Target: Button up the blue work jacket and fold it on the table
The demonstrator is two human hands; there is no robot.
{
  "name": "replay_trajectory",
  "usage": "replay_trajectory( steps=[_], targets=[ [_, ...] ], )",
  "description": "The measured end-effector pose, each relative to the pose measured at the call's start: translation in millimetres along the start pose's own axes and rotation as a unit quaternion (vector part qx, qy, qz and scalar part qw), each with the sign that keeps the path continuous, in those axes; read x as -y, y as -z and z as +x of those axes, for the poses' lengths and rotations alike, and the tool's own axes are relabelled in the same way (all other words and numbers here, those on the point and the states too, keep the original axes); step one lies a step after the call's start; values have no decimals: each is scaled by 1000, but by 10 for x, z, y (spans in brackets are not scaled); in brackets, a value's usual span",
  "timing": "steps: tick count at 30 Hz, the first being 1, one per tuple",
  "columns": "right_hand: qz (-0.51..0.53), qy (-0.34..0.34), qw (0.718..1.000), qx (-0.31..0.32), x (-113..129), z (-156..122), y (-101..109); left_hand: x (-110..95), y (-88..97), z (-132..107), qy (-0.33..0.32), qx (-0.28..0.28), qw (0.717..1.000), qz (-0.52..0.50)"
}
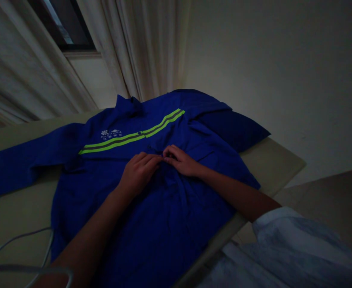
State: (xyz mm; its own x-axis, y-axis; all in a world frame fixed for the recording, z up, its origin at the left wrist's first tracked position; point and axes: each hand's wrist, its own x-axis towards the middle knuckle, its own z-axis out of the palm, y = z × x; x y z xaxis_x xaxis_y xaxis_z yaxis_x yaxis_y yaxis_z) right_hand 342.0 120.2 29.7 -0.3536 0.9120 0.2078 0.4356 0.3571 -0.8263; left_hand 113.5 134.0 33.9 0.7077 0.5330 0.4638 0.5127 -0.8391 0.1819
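A blue work jacket [164, 208] with a yellow-green reflective stripe [134, 136] lies front-up on a pale table [271, 160]. My left hand [138, 172] and my right hand [180, 160] meet at the jacket's front closure, just below the stripe. The fingers of both hands are curled and pinched together on the fabric edge there. What exactly lies between the fingertips is too dark to make out. One sleeve stretches to the left, the other is folded at the back right.
Pale curtains [140, 48] hang behind the table, beside a dark window [64, 24]. A light cable [20, 256] loops over the table's near left corner. My white sleeve [295, 248] fills the lower right. A plain wall stands to the right.
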Motion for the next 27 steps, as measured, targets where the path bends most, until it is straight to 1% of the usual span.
replay_trajectory(
  steps=[3,5,7,11,14,17,19,21,24,27],
  targets=[
    [24,11,1000,9,-21,12,-2,-22,-29,-12,-31,-31,999,21],
    [35,18,999,4,-29,10,-12,-34,-43,-13,-33,-59,997,39],
    [42,15,999,-6,-30,6,-20,-43,-47,-9,-34,-75,995,60],
    [68,-13,997,-34,-34,-4,-27,-52,-35,-11,-46,-80,990,102],
    [91,-33,994,-44,-57,-6,-28,-59,-23,-16,-55,-80,988,123],
    [91,-21,995,-44,-68,-10,-20,-70,-5,-13,-75,-78,986,130],
    [67,5,997,-44,-57,-20,-8,-78,4,-6,-82,-81,985,130],
    [28,35,998,-41,-34,-36,4,-88,5,0,-73,-86,986,124],
    [-43,72,995,-47,1,-61,9,-100,-17,1,-41,-90,990,105],
    [-144,103,982,-66,21,-74,-9,-93,-54,-8,-6,-93,993,69]
  ],
)
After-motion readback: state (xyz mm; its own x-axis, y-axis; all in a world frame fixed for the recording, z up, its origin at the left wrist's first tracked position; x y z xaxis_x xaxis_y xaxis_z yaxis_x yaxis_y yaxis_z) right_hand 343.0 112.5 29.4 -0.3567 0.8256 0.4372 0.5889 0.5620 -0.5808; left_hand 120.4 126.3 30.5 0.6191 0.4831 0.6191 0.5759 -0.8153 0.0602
